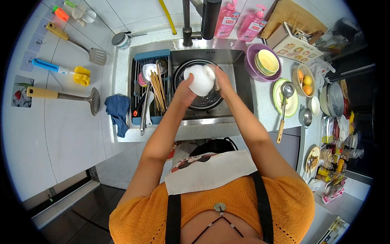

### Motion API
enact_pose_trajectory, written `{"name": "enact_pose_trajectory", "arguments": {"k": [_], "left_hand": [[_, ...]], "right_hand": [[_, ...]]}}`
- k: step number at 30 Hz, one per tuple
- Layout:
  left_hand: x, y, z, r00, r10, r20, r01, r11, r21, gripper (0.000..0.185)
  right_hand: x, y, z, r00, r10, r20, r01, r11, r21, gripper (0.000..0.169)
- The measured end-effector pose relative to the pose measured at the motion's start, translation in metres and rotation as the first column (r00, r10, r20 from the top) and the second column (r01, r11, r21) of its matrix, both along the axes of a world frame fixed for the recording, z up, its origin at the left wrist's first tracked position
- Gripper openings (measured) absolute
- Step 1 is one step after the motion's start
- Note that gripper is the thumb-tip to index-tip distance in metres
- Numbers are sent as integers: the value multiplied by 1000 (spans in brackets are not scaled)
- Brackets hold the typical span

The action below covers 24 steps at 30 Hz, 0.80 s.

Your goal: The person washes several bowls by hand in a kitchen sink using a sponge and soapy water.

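A white bowl is tipped on its side above the stainless steel sink, its foot ring turned toward the right. My left hand grips it from the left, thumb resting on the outer wall. My right hand is at the foot-ring side, fingers curled around it; a thin pale edge shows by the palm, too small to identify. Beneath the bowl sits a round dark pan, wet inside. To the left, a drying rack with blue ends holds wooden chopsticks, a white spoon and metal utensils.
A black faucet rises behind the sink, near pink pump bottles. On the right counter are a purple basin with bowls, a ladle across a green-rimmed plate, and a fruit basket. A blue cloth lies left.
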State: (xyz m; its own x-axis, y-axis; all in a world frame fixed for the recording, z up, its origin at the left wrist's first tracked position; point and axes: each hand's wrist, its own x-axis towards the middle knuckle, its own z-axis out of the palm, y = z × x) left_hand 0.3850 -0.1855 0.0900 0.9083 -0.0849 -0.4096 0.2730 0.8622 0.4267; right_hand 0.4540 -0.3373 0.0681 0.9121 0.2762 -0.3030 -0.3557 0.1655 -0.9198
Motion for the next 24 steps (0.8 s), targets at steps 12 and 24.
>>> {"name": "enact_pose_trajectory", "arguments": {"k": [12,24], "left_hand": [[4,-1,-15,992,74,98,-43,955,-294,39],[-10,14,-14,975,213,57,-177,910,-375,38]], "right_hand": [[-55,23,50,356,515,780,275,740,-614,49],[-50,-20,17,487,295,822,231,864,-448,42]]}}
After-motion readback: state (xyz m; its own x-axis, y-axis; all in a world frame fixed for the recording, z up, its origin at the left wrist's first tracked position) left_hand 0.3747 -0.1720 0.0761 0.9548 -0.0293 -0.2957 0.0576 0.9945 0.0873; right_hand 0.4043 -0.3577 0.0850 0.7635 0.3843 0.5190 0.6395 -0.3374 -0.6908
